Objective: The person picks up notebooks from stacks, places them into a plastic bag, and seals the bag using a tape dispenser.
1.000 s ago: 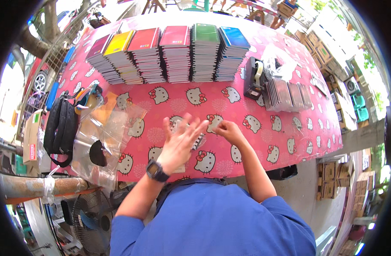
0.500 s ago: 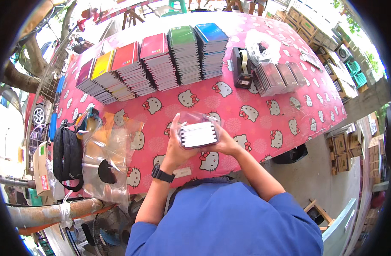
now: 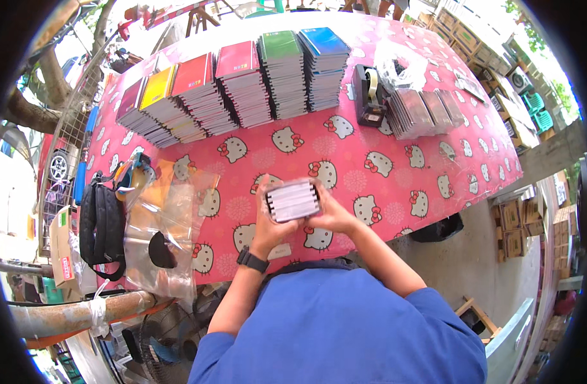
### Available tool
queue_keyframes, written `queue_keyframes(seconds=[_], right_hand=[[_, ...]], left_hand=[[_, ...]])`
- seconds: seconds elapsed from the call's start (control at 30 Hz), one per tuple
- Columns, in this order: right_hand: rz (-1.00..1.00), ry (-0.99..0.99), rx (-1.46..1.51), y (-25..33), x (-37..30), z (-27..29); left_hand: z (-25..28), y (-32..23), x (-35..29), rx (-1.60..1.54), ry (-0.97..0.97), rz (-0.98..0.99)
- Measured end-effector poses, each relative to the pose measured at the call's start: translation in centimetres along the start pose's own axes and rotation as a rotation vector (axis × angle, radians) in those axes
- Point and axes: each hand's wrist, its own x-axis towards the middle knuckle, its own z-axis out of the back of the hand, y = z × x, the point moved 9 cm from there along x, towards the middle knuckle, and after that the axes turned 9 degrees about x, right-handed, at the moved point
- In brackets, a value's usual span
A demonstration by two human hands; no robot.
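Between my two hands is a small stack of spiral notebooks [image 3: 293,200], raised over the near part of the table with its page edges toward me. Dark spiral loops show along both sides of the stack. My left hand [image 3: 271,225] grips its left side, thumb up along the edge, a black watch on the wrist. Fingers of my right hand [image 3: 330,212] wrap the right side. Clear plastic seems to cover the stack, though its edges are hard to make out now. The fingers under the stack are hidden.
Tall stacks of coloured notebooks [image 3: 245,86] line the table's far side. Right of them stand a tape dispenser [image 3: 370,102], plastic-wrapped notebook packs [image 3: 421,115] and crumpled clear plastic [image 3: 402,67]. At left lie clear plastic bags [image 3: 168,233] and a black bag [image 3: 103,227].
The notebook stack has tipped so its page edges face up more squarely. The clear plastic that stood up behind it no longer shows there. Both hands keep their hold.
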Motion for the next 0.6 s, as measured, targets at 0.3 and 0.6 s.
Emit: queue_keyframes(seconds=[0.3,0.6], right_hand=[[0.166,-0.338,-0.368,6.1,-4.3,4.7],[0.259,-0.067,-0.706,8.0,-2.2,-0.4]], left_hand=[[0.3,-10.3,-0.5,1.184,-0.053,-0.388],[6.2,-7.9,-3.7,0.708,-0.288,-0.378]])
